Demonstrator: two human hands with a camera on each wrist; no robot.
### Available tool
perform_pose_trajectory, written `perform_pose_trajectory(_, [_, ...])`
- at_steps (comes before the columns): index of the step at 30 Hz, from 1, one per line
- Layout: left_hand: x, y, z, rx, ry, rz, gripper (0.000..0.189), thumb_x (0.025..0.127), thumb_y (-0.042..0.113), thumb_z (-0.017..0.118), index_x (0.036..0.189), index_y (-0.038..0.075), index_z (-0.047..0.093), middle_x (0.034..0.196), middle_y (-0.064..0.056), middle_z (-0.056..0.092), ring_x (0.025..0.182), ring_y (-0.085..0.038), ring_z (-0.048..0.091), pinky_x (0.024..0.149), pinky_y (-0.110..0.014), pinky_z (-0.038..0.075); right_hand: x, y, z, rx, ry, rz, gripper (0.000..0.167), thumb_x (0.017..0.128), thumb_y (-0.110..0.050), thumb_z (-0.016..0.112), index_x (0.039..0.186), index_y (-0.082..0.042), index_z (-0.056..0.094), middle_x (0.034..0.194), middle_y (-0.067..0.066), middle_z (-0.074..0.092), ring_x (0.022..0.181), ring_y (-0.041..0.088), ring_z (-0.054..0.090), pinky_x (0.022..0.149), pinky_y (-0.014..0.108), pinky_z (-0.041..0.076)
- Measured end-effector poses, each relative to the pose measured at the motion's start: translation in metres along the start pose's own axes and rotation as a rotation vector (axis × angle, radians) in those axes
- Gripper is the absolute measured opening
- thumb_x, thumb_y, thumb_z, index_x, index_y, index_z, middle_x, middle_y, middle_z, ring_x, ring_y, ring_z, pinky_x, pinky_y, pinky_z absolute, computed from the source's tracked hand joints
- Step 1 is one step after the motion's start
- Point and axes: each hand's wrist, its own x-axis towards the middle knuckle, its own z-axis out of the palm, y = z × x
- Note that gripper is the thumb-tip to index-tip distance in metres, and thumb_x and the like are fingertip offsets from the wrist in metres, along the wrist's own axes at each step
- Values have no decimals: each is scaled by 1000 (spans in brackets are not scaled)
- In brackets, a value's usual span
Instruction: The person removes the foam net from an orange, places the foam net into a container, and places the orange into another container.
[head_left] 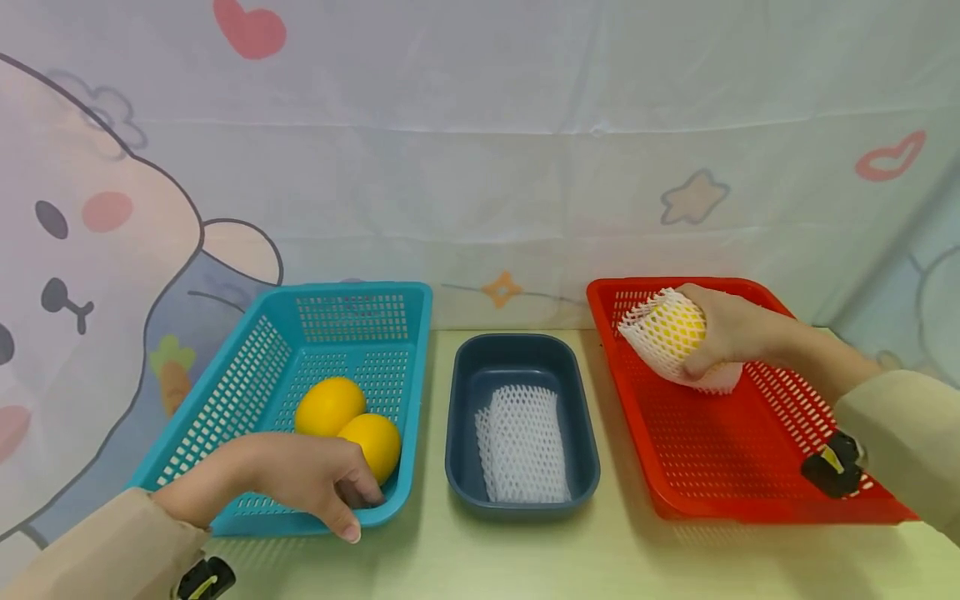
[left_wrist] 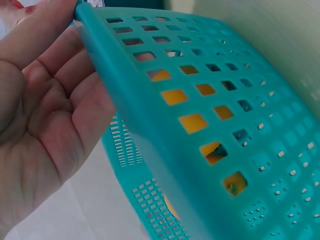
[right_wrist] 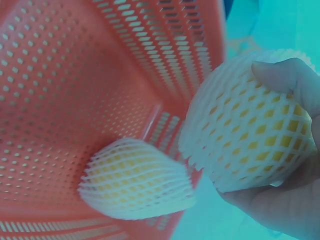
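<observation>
My right hand [head_left: 723, 329] grips a round yellow fruit [right_wrist: 277, 135] in a white foam net sleeve [right_wrist: 230, 115], over the far part of the red basket [head_left: 645, 450]. A second netted fruit [right_wrist: 135, 177] lies in that basket, mostly hidden by my right hand in the head view. My left hand [head_left: 307, 475] holds the front rim of the blue basket [head_left: 420, 392], its thumb outside and its fingers inside. Two orange-yellow fruits [head_left: 330, 406] lie bare beside those fingers. In the left wrist view they show through the basket's holes.
Between the baskets stands a dark blue tray [head_left: 517, 350] with white foam net sleeves [head_left: 528, 442] lying flat in it. All three containers sit on a pale green table [head_left: 420, 558]. A printed cloth [head_left: 480, 183] hangs right behind them.
</observation>
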Motion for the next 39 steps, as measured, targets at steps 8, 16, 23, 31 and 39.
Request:
perform_pose_trajectory(8, [0, 1, 0, -4, -4, 1, 35, 86, 16, 65, 65, 7, 39, 57, 7, 24, 51, -2, 18, 50, -21, 16, -11, -36, 4, -73, -7, -7, 78, 56, -14, 83, 120, -3, 38, 99, 10, 53, 85, 25, 51, 61, 33, 51])
perform_pose_trajectory(16, [-1, -1, 1, 10, 8, 0, 36, 86, 16, 66, 65, 8, 38, 57, 7, 23, 50, -2, 18, 50, -21, 16, -20, -59, 12, -187, -1, -44, 78, 54, -19, 85, 117, -6, 43, 99, 6, 52, 88, 23, 50, 59, 30, 51])
perform_pose_trajectory(23, [-1, -2, 1, 12, 16, 15, 33, 86, 17, 65, 66, 8, 40, 57, 7, 24, 51, -2, 19, 50, -21, 16, -26, -76, 20, -225, -12, -85, 79, 52, -19, 86, 118, -8, 45, 101, 3, 53, 89, 22, 50, 59, 28, 50])
perform_pose_trajectory(31, [0, -6, 2, -14, 24, 48, 32, 85, 18, 66, 67, 4, 42, 57, 5, 23, 50, -2, 19, 48, -22, 15, -30, -96, 33, -264, -42, -105, 81, 49, -20, 88, 120, -12, 47, 103, 0, 54, 92, 21, 49, 61, 28, 50])
perform_pose_trajectory(39, [-1, -5, 1, -22, 36, 31, 24, 84, 18, 67, 71, 4, 52, 57, 6, 25, 51, -2, 21, 48, -21, 18, -35, -112, 46, -231, -78, -206, 75, 52, -15, 85, 117, -13, 48, 101, -3, 54, 87, 18, 51, 62, 26, 49])
